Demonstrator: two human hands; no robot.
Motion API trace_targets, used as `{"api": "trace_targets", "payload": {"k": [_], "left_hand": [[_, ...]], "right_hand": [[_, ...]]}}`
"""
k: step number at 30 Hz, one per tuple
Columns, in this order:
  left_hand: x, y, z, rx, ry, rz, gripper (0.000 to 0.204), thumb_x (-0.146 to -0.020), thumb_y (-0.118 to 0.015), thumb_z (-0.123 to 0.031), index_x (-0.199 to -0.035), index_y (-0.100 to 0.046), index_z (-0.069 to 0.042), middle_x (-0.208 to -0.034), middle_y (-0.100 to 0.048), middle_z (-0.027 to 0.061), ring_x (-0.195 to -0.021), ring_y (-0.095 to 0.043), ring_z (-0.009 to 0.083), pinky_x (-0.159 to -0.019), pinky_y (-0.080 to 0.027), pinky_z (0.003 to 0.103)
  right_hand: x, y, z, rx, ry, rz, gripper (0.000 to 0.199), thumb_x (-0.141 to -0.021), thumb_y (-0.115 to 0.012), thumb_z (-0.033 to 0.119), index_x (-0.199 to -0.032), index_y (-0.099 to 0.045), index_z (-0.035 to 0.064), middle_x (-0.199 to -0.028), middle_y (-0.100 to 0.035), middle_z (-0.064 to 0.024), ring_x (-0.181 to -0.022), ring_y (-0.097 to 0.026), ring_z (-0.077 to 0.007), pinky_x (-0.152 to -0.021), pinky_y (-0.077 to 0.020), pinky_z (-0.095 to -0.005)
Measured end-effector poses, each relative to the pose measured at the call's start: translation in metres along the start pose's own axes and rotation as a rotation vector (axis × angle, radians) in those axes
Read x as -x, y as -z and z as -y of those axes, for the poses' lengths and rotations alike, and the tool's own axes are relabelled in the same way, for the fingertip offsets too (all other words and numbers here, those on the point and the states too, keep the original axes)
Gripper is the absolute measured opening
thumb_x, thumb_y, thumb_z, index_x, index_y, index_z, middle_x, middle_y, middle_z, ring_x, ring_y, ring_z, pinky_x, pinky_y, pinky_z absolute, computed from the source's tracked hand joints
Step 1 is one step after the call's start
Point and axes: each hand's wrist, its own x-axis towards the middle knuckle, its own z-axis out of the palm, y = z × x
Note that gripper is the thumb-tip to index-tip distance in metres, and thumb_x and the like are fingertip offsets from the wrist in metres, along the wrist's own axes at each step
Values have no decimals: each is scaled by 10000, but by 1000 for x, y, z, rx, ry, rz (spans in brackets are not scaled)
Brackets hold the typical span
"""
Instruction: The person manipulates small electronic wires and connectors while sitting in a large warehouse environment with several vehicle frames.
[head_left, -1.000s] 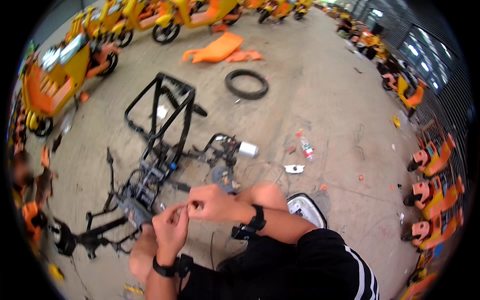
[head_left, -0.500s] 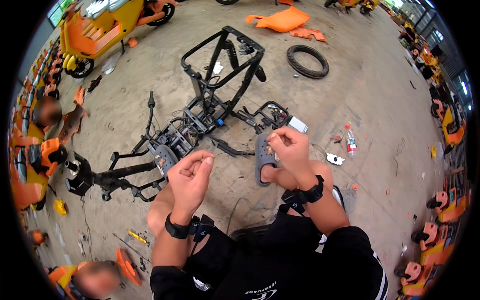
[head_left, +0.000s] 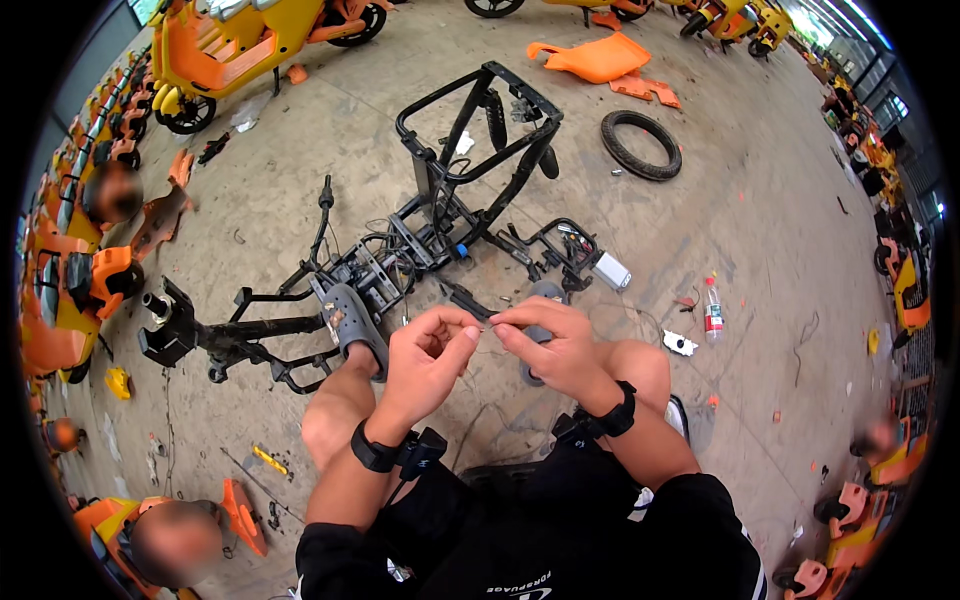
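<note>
Pinching finely, the left hand (head_left: 428,362) and the right hand (head_left: 558,348) almost meet, seemingly on a thin piece (head_left: 488,323) between them, with the black frame (head_left: 425,225) lying beyond; what this piece is made of I cannot tell, but it should be very light, perhaps bendable and easy to drop, so each end is best taken between thumb and forefinger

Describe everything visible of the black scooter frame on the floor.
The black scooter frame, apparently painted metal tubing, lies stripped on the floor. An open rectangular loop forms its far end; the head tube is at left. Wiring and a small blue part show midway. A grey clog overlaps it; contact is unclear.
</note>
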Motion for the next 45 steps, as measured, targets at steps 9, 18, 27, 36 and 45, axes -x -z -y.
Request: {"api": "trace_targets", "payload": {"k": [9, 18, 27, 36, 45], "left_hand": [[-3, 2, 2, 62, 24, 122, 142, -966, -640, -78, -1054, -646, 32, -805, -665, 60, -671, -619, 90, -578, -513, 233], [-1, 0, 0, 15, 52, 92, 123, -962, -631, -50, -1025, -674, 46, -791, -669, 79, -632, -612, 107, -536, -505, 241], [0, -8, 3, -129, -75, -35, 118, -903, -679, -23, -996, -718, 37, -837, -693, 65, -671, -649, 97, -570, -519, 211], [-2, -12, 4, -399, -262, -51, 110, -858, -689, -1, -954, -722, 41, -781, -696, 95, -641, -658, 121, -588, -510, 234], [0, -16, 6, -535, -318, -86, 91, -849, -691, -4, -920, -736, 29, -705, -681, 72, -585, -606, 95, -537, -448, 225]], "right_hand": [[2, 0, -7, 191, 293, -116, 224, -777, -779, -41, -987, -764, 37, -894, -704, -99, -738, -664, -182, -623, -519, -278], [-1, -3, -7, 283, 376, -170, 212, -730, -801, -20, -925, -756, 50, -855, -699, -71, -701, -663, -199, -597, -525, -290], [3, -9, -2, 297, 402, -264, 232, -755, -789, -45, -970, -720, 9, -895, -729, -114, -755, -710, -242, -647, -568, -304], [0, -5, 2, 349, 430, -144, 295, -783, -767, -36, -1068, -697, -2, -903, -738, -124, -754, -727, -242, -654, -580, -300], [5, -6, -3, 384, 381, -149, 472, -767, -754, -38, -1224, -645, 7, -839, -727, -84, -712, -713, -215, -638, -570, -300]]}}
